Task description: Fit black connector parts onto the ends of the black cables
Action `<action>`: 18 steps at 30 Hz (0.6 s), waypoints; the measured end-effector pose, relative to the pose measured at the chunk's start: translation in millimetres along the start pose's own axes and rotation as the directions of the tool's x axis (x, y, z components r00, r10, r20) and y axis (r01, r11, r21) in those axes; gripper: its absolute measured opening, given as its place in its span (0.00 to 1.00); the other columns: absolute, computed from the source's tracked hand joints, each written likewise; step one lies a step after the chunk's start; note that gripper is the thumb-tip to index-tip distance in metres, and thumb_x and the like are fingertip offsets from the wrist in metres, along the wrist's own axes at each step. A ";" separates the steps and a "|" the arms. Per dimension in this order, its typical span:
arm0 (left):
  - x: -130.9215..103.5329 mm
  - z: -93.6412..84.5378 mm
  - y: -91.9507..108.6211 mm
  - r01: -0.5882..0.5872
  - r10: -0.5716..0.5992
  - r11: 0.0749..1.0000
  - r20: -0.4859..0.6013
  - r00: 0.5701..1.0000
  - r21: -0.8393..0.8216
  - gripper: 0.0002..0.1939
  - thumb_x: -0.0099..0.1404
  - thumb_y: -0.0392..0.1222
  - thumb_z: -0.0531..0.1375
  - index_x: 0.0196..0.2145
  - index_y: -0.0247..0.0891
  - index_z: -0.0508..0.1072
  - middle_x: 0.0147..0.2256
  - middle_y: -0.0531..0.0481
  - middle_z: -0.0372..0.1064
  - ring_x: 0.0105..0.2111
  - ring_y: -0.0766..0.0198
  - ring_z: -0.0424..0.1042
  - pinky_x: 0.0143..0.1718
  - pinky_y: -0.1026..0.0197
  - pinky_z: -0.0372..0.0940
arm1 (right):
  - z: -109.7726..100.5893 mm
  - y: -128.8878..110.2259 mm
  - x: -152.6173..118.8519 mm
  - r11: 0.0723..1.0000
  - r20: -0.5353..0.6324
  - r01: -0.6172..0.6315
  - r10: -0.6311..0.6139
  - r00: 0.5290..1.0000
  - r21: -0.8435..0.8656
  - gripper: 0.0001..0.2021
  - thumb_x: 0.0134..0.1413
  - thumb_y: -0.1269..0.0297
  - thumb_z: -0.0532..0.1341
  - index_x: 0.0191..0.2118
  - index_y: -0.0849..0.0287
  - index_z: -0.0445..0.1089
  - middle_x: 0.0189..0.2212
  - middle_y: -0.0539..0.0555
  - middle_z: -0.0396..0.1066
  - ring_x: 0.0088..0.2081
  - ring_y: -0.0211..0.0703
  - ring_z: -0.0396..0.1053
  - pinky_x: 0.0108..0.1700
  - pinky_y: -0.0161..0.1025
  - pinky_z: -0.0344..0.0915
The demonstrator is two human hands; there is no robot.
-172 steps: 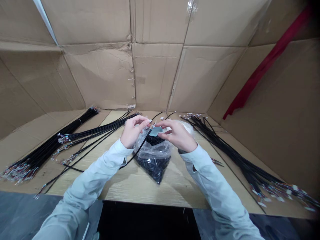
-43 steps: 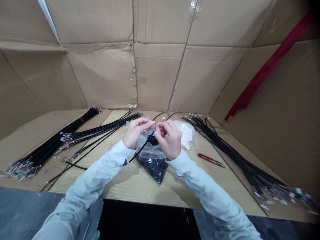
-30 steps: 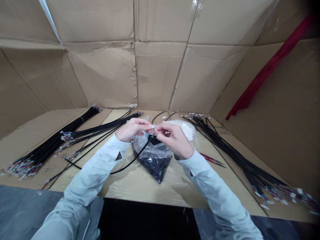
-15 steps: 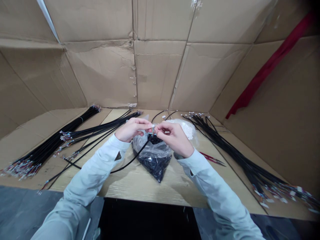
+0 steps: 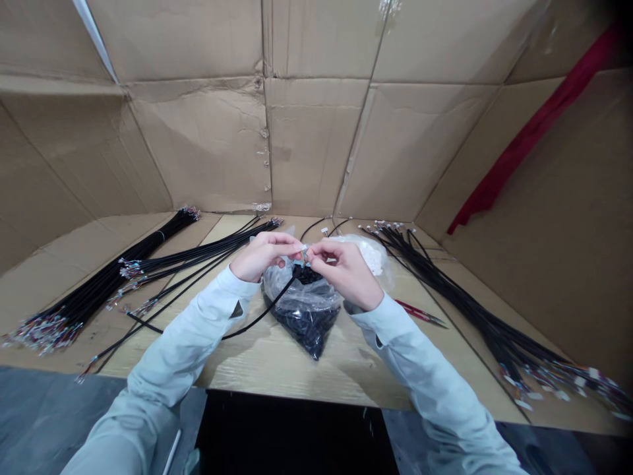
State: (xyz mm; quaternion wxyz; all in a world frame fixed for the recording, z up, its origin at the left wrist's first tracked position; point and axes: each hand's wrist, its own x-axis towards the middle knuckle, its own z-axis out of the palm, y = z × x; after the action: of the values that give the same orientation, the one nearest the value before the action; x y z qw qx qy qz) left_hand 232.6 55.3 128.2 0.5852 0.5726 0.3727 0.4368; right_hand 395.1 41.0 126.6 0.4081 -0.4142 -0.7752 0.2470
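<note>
My left hand (image 5: 267, 254) pinches a small white connector (image 5: 303, 248) between thumb and fingers. Close against it, my right hand (image 5: 343, 267) is closed in a pinch on thin coloured wires (image 5: 303, 258) at the end of a black cable (image 5: 267, 311). That cable curves down and left, passing behind my left forearm. Directly below both hands sits a clear plastic bag (image 5: 309, 323) full of small black parts. The exact fit of wires and connector is too small to make out.
Black cable bundles (image 5: 133, 264) with bare coloured ends lie at left. More cables (image 5: 455, 303), with white connectors, lie at right. Red-handled snips (image 5: 420, 315) rest beside my right sleeve. Behind my right hand is a bag of white parts (image 5: 373, 256). Cardboard walls (image 5: 316, 145) enclose the table.
Both hands keep almost the same place and grip. My left hand has shifted very slightly right; no other clear difference shows.
</note>
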 end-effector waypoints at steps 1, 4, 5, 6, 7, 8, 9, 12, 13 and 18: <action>-0.1 0.3 -0.2 -0.009 0.009 1.000 -0.007 1.000 0.010 0.08 0.46 0.40 0.63 0.24 0.32 0.73 0.22 0.50 0.66 0.24 0.71 0.62 0.23 0.67 0.51 | 0.2 0.3 0.1 1.000 0.000 -0.001 0.001 1.000 -0.005 0.08 0.43 0.68 0.55 0.25 0.65 0.69 0.22 0.50 0.65 0.25 0.29 0.59 0.29 0.28 0.55; -1.0 2.2 -0.2 -0.050 0.052 0.997 -0.037 0.998 0.056 0.09 0.46 0.41 0.63 0.24 0.32 0.72 0.23 0.50 0.67 0.24 0.71 0.62 0.23 0.68 0.52 | 0.2 1.2 0.4 1.000 -0.006 -0.009 0.009 1.000 -0.014 0.08 0.43 0.68 0.55 0.24 0.65 0.69 0.21 0.49 0.64 0.25 0.29 0.58 0.29 0.28 0.55; -1.4 3.1 0.0 -0.068 0.072 0.995 -0.046 0.996 0.076 0.10 0.46 0.42 0.63 0.24 0.32 0.72 0.23 0.50 0.68 0.24 0.70 0.63 0.23 0.68 0.52 | 0.2 1.5 0.6 1.000 -0.009 -0.009 0.009 1.000 -0.015 0.08 0.43 0.68 0.54 0.24 0.66 0.69 0.21 0.49 0.65 0.25 0.29 0.58 0.29 0.28 0.55; -1.9 4.1 0.2 -0.087 0.093 0.992 -0.053 0.994 0.096 0.10 0.46 0.42 0.63 0.24 0.32 0.72 0.23 0.50 0.68 0.24 0.71 0.62 0.23 0.68 0.52 | 0.3 1.7 0.7 1.000 -0.012 -0.008 0.008 1.000 -0.016 0.08 0.43 0.68 0.54 0.25 0.66 0.69 0.22 0.50 0.65 0.25 0.29 0.58 0.29 0.28 0.55; -2.3 5.1 0.5 -0.107 0.115 0.988 -0.060 0.992 0.114 0.10 0.47 0.42 0.63 0.24 0.31 0.71 0.23 0.50 0.68 0.24 0.71 0.62 0.23 0.68 0.53 | 0.4 1.9 0.8 1.000 -0.013 -0.006 0.006 1.000 -0.017 0.08 0.44 0.68 0.54 0.25 0.66 0.69 0.22 0.50 0.65 0.25 0.29 0.59 0.29 0.28 0.55; -2.7 6.0 0.6 -0.126 0.135 0.983 -0.065 0.989 0.130 0.10 0.47 0.42 0.63 0.24 0.31 0.71 0.23 0.50 0.68 0.23 0.71 0.62 0.22 0.68 0.53 | 0.6 1.9 0.9 1.000 -0.016 -0.005 0.005 1.000 -0.018 0.08 0.44 0.68 0.54 0.25 0.66 0.69 0.22 0.50 0.65 0.25 0.29 0.59 0.29 0.28 0.55; -3.0 6.6 0.6 -0.144 0.154 0.979 -0.068 0.986 0.144 0.10 0.47 0.42 0.62 0.24 0.31 0.71 0.23 0.50 0.67 0.23 0.71 0.62 0.22 0.68 0.53 | 0.9 1.9 0.9 1.000 -0.018 -0.004 0.004 1.000 -0.017 0.08 0.44 0.68 0.54 0.25 0.66 0.70 0.22 0.50 0.65 0.26 0.29 0.59 0.29 0.28 0.55; -3.4 7.0 -0.4 -0.192 0.206 0.966 -0.065 0.976 0.172 0.10 0.48 0.42 0.62 0.24 0.32 0.70 0.23 0.51 0.67 0.23 0.71 0.62 0.22 0.68 0.53 | 2.4 1.6 0.8 1.000 -0.035 -0.002 0.002 0.999 0.007 0.08 0.44 0.68 0.55 0.25 0.66 0.69 0.22 0.51 0.65 0.26 0.29 0.59 0.29 0.28 0.55; -3.4 6.9 -1.1 -0.214 0.229 0.959 -0.062 0.971 0.183 0.10 0.49 0.43 0.62 0.24 0.32 0.70 0.23 0.51 0.67 0.23 0.71 0.62 0.22 0.67 0.53 | 3.0 1.5 0.7 1.000 -0.041 -0.003 0.004 0.999 0.023 0.08 0.44 0.67 0.55 0.25 0.66 0.69 0.23 0.51 0.65 0.26 0.29 0.59 0.29 0.28 0.55; -2.8 7.2 -4.8 -0.320 0.355 0.905 -0.081 0.932 0.279 0.10 0.50 0.43 0.62 0.24 0.32 0.70 0.23 0.51 0.67 0.25 0.70 0.63 0.25 0.67 0.56 | 6.1 2.8 -0.1 0.995 -0.062 -0.025 0.031 0.998 0.094 0.08 0.43 0.66 0.55 0.25 0.66 0.68 0.22 0.51 0.64 0.25 0.29 0.58 0.29 0.28 0.56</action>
State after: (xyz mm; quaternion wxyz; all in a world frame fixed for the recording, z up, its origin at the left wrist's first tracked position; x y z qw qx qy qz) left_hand 238.8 50.4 123.7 0.3945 0.6711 0.3593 0.5147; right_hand 391.3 42.1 121.2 0.4477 -0.4132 -0.7436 0.2755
